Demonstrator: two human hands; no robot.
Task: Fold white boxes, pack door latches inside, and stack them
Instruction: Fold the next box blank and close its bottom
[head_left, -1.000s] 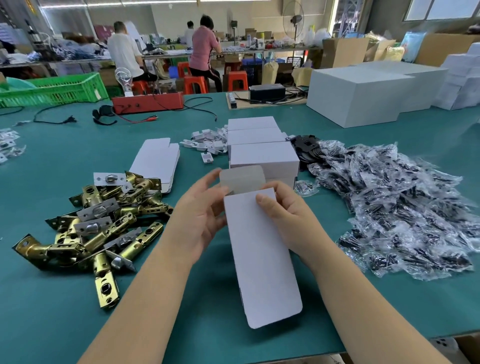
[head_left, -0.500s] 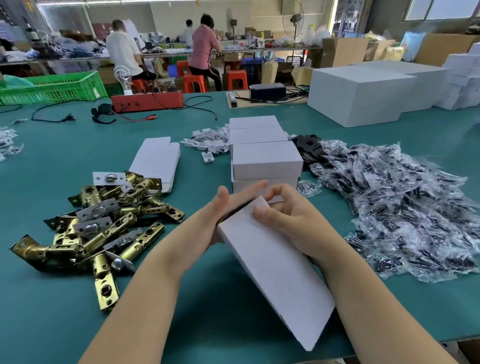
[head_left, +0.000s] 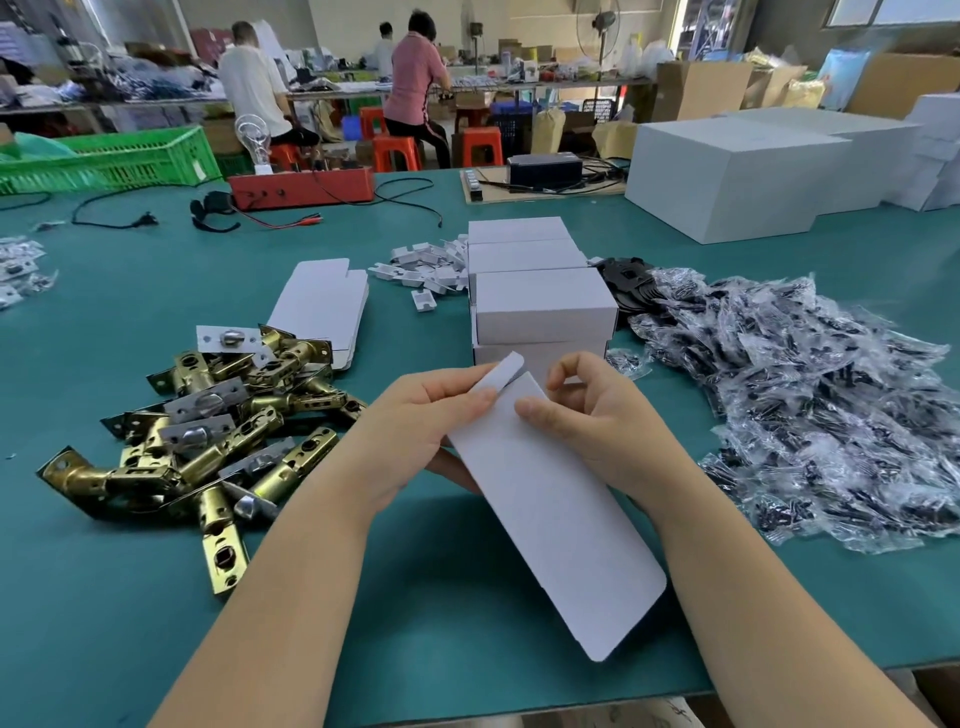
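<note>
Above the tabletop (head_left: 156, 597), your left hand (head_left: 415, 436) and right hand (head_left: 592, 421) both grip the white box (head_left: 550, 499) by its far end; its long axis runs toward you, and the door latches (head_left: 208, 431) lie nearer your left.

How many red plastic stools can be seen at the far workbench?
4, perhaps more hidden. One stool is under the seated person in white, one stands left of the person in pink, one in front of that person, and one to their right.
</note>
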